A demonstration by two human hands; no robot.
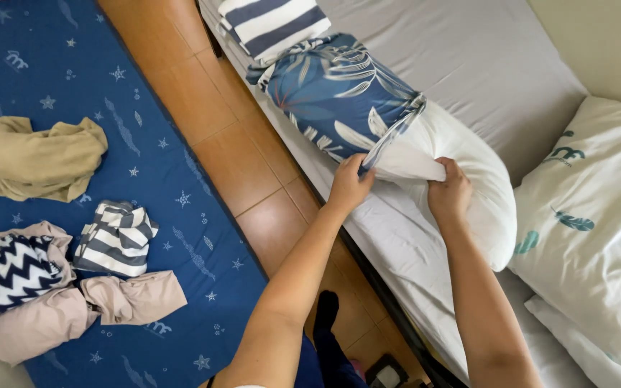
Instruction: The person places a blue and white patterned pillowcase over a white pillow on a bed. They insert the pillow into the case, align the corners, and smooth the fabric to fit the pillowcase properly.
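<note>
Pillow [461, 194]: white, lying on the grey bed [497, 65], far end inside a blue leaf-print pillowcase [332, 93].
Left hand [348, 185]: fingers clenched on the pillowcase's open edge.
Right hand [449, 194]: fingers pinching a fold of the pillow's white cover.
Right of pillow: second pillow [591, 223], white with teal print.
Far end: striped folded cloth [271, 25].
Floor, left: blue mat [174, 194] carrying crumpled clothes [37, 158].
</note>
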